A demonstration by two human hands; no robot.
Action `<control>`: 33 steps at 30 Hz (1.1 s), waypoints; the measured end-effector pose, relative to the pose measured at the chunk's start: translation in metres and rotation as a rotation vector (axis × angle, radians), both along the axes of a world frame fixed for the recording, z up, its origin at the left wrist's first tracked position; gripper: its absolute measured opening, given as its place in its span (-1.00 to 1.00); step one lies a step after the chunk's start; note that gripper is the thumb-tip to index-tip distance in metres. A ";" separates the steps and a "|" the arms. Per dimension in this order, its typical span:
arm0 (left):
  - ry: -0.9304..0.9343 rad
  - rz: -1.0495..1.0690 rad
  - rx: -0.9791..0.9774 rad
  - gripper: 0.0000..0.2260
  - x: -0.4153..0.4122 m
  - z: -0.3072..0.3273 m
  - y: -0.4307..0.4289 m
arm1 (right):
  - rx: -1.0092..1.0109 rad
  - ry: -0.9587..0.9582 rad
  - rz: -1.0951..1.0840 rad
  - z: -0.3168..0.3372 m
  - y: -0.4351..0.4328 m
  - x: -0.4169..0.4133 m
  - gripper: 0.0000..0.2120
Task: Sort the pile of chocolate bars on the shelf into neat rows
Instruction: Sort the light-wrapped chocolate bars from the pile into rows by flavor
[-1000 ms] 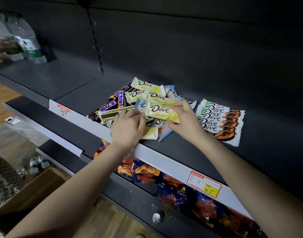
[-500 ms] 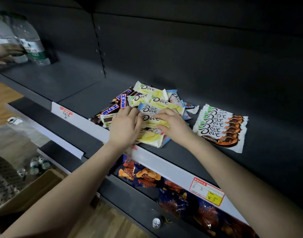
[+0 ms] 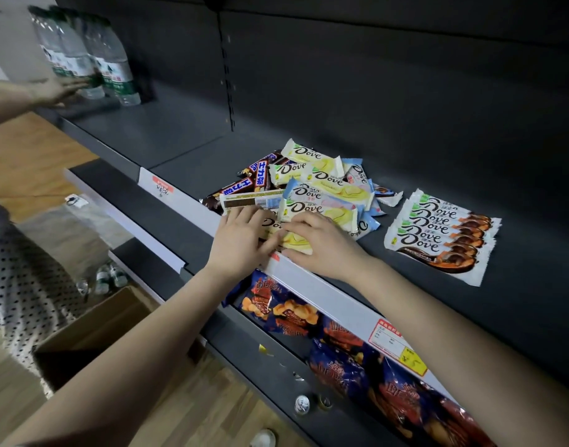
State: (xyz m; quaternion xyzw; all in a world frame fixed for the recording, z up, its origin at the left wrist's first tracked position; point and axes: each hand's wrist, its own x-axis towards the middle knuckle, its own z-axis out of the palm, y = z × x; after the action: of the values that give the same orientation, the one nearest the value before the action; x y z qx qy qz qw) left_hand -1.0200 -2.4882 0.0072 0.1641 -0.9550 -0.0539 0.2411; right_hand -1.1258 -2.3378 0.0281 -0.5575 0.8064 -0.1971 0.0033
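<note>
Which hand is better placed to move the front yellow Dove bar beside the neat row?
Probably the right hand: it touches the front yellow Dove bar and is nearer the neat Dove row than the left hand.

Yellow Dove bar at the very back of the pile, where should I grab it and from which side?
Probably pinch the yellow Dove bar by its left crimped end, coming from above on the left. That flat end juts out over the Snickers bars, free of other wrappers; its right end lies against the blue wrappers.
</note>
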 end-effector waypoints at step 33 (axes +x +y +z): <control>0.118 -0.869 0.220 -0.55 -0.145 0.032 0.210 | -0.252 -0.006 -0.802 0.033 0.253 -0.033 -0.53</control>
State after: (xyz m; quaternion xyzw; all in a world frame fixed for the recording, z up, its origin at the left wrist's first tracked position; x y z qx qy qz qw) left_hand -1.1648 -2.2782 0.0393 -0.2306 -0.9085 -0.2606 0.2311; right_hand -1.1586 -2.0845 0.0616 -0.1950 0.9291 -0.2815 -0.1395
